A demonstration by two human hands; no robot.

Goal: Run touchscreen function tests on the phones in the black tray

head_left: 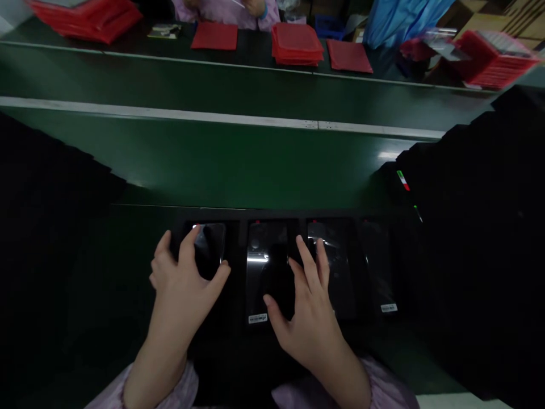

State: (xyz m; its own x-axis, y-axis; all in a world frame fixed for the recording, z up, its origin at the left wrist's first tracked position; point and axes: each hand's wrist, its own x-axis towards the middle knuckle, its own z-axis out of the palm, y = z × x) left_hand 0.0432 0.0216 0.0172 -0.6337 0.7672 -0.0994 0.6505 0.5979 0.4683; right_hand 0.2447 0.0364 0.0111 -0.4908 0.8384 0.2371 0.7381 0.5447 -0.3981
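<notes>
My left hand (pixel 181 281) spans a dark smartphone (pixel 209 241) in the leftmost slot of a black tray (pixel 236 272). Its index finger is at the phone's top left and its thumb at the right edge; the lower part is hidden. My right hand (pixel 309 307) spreads its fingers over the tray, thumb above a second glossy phone (pixel 258 278) with a white label at its foot. Its fingertips reach toward a third phone (pixel 338 272), partly covered by the hand. A fourth dark phone (pixel 378 261), also labelled, lies at the right.
Tall black stacks rise at left (pixel 46 227) and right (pixel 481 238). Beyond the green bench (pixel 255 165), a raised shelf holds red packets (pixel 296 42) and a red stack (pixel 494 59). A person in a pink sleeve (pixel 221 14) works opposite.
</notes>
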